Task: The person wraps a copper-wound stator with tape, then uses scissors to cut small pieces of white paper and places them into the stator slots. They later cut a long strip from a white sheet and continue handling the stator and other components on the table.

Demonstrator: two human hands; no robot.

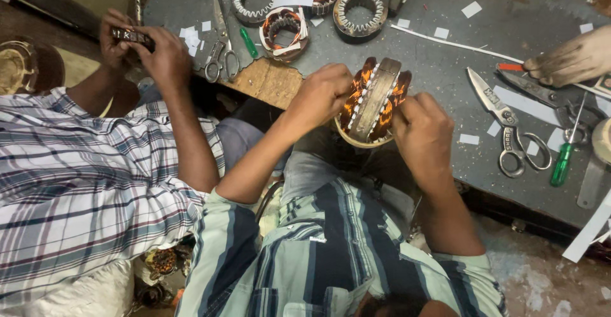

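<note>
We are holding a motor stator (372, 100) with copper windings on its edge, just off the near edge of the bench (445, 56), over our lap. Our left hand (324, 94) is gripping its left side, fingers curled tight around the coils. Our right hand (423, 129) is clasping its right side, thumb pressing against the windings.

On the bench to the right, a large pair of scissors (509, 126) is lying beside a green-handled screwdriver (563, 161), with white paper strips (525, 104) scattered around them. Near the far edge, three empty steel stator rings (359, 11) and another wound stator (283, 30) are sitting close together, with a second pair of scissors (221, 43) to their left.

At the bench's left corner, a co-worker in a plaid shirt is gripping a small part (130, 35) with both hands. At the right edge, another person's hand (569, 59) is resting on the bench.
</note>
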